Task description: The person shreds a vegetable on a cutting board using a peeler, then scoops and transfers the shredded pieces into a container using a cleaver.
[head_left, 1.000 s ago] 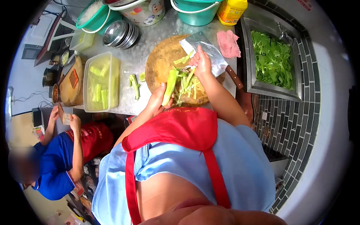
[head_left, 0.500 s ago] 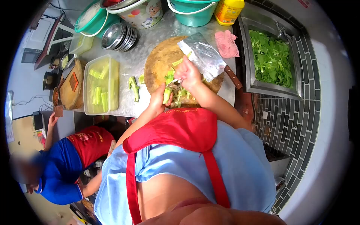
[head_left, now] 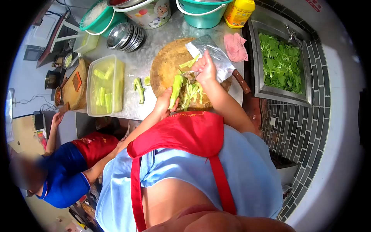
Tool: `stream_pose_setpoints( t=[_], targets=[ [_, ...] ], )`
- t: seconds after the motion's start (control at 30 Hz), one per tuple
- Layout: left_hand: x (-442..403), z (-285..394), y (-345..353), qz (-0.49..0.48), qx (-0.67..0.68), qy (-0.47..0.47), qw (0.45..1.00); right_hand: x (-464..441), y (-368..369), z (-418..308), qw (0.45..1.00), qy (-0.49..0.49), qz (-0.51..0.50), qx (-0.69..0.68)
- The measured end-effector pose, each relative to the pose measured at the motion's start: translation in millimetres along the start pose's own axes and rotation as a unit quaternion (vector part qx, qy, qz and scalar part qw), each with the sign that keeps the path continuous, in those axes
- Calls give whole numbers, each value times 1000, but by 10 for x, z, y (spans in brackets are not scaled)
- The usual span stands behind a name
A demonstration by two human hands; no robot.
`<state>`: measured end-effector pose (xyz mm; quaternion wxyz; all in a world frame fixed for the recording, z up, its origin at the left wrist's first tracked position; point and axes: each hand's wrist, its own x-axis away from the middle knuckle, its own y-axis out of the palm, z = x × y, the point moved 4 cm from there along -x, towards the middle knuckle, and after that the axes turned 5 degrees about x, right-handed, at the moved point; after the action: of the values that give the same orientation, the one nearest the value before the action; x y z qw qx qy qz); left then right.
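Bright light glared off the cleaver blade [head_left: 221, 66], upper centre — fisheye distortion bowed the grey tiles [head_left: 305, 129], right — black swallowed the corners.

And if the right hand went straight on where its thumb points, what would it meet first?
The right hand would likely meet the cleaver blade; depth is unclear, so it might pass above.

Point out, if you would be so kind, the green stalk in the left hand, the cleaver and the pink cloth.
Green stalk [head_left: 176, 90]: head view, midway along its side.
Cleaver [head_left: 223, 64]: head view, on its blade.
Pink cloth [head_left: 235, 47]: head view, on its crumpled middle.
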<state>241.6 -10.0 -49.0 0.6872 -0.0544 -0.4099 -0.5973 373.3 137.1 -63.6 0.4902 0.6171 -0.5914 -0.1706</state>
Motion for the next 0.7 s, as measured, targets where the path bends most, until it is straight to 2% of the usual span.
stream_pose_setpoints(
  t=[0.1,0.17,0.23,0.3,0.4,0.43,0.47,0.6,0.7],
  targets=[
    [-82,-54,-20,-4,4,9,1000,274,129,387,991,111,-71,-4],
    [-98,-68,-29,18,17,9,1000,480,322,445,987,132,-89,20],
    [-65,-65,-40,10,-11,26,1000,378,294,391,990,107,-55,70],
    [25,-33,-11,-31,-86,57,994,121,211,189,995,13,-6,94],
    [115,13,91,-68,-91,66,991,-211,28,-95,983,-50,29,172],
    [121,52,119,-82,-92,72,990,-214,9,-156,986,-60,32,152],
    [116,52,93,-49,-64,42,996,-214,-13,-200,991,-56,31,121],
    [60,4,-34,-28,10,1,1000,-66,-17,-148,999,-48,11,12],
    [-17,-47,-14,-24,34,5,999,286,203,115,997,61,-56,1]
  ],
)
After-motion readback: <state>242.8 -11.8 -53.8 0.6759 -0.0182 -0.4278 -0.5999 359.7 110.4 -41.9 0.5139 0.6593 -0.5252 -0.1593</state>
